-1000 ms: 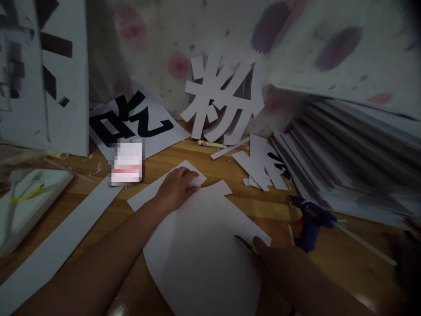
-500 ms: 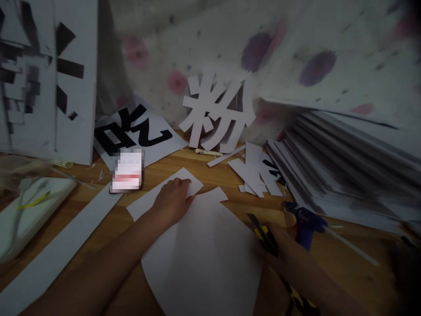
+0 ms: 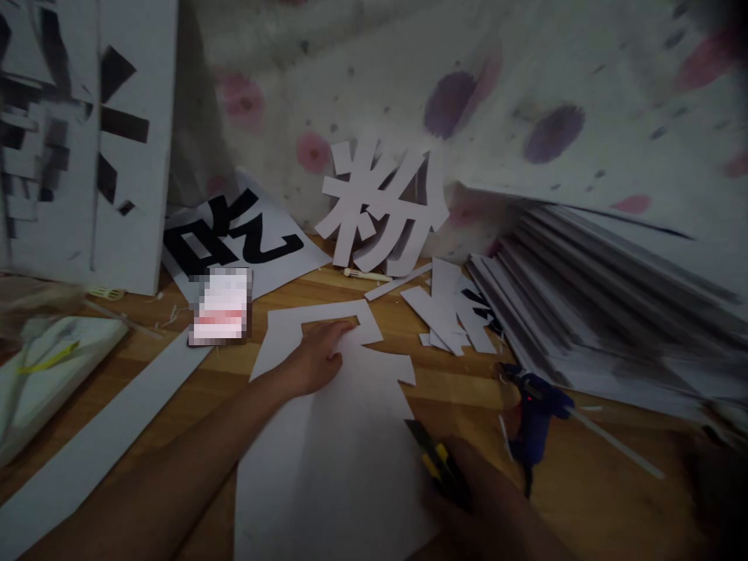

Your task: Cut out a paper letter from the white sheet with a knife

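A large white cut-out board (image 3: 333, 460) lies on the wooden table, with a rectangular opening near its top. My left hand (image 3: 319, 357) rests on the board beside that opening, fingers reaching forward and the thumb apart, holding nothing. In my right hand (image 3: 467, 487) is a black and yellow utility knife (image 3: 441, 460), its dark blade pointing up and left over the board's right edge. The palm side of the right hand is dim and partly hidden.
A blue glue gun (image 3: 534, 413) lies at the right, before stacked white boards (image 3: 596, 312). Behind stand a white cut-out character (image 3: 386, 210) and a black-printed sheet (image 3: 292, 273). White scraps (image 3: 447, 304), a blurred-out phone (image 3: 222, 306) and a long white strip (image 3: 111, 428) surround the board.
The white board has turned counterclockwise, showing its opening. My left hand has shifted slightly right with its fingers more extended. My right hand has moved left and down with the knife.
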A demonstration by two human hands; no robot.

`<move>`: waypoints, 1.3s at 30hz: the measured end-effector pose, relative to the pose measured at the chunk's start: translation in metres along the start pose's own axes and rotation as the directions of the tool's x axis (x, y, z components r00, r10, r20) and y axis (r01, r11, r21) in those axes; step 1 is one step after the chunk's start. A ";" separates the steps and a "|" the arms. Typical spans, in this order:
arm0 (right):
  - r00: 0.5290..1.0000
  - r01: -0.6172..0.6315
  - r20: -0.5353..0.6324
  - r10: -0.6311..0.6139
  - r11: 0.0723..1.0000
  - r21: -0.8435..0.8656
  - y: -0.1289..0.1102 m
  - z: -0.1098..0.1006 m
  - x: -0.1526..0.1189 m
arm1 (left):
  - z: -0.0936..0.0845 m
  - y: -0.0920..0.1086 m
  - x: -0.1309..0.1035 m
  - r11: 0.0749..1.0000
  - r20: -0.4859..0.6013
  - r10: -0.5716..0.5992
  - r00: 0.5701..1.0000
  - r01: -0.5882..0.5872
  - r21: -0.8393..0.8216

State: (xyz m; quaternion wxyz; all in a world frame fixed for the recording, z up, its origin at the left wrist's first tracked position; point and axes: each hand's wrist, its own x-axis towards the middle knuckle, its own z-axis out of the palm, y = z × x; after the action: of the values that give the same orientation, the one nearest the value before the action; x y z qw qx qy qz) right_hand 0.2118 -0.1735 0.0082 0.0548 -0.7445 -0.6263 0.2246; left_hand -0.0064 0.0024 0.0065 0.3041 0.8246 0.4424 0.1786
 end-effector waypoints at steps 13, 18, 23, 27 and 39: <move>0.990 0.139 0.038 -0.134 0.974 -0.179 -0.034 -0.039 0.040 | -0.008 -0.002 -0.005 0.970 0.041 0.189 0.981 -0.193 0.149; 0.986 0.148 -0.049 -0.159 0.973 -0.177 -0.047 -0.048 0.060 | 0.002 -0.007 -0.005 0.936 0.114 0.127 0.985 -0.157 0.316; 0.983 0.164 -0.057 -0.173 0.977 -0.136 -0.053 -0.055 0.063 | -0.001 -0.002 -0.009 0.938 0.108 0.143 0.984 -0.169 0.303; 0.996 0.093 0.003 -0.093 0.985 -0.144 -0.049 -0.054 0.066 | 0.002 0.003 -0.009 0.974 0.011 0.080 0.997 -0.081 0.212; 0.999 -0.034 0.017 0.037 0.990 -0.135 -0.021 -0.033 0.058 | 0.008 -0.006 0.000 0.970 -0.123 0.002 0.992 0.028 0.242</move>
State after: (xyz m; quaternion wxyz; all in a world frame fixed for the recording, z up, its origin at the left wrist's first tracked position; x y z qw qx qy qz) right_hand 0.2126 -0.1068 0.0293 -0.0056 -0.7553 -0.6273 0.1897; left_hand -0.0055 0.0016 -0.0032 0.1745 0.8402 0.4840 0.1711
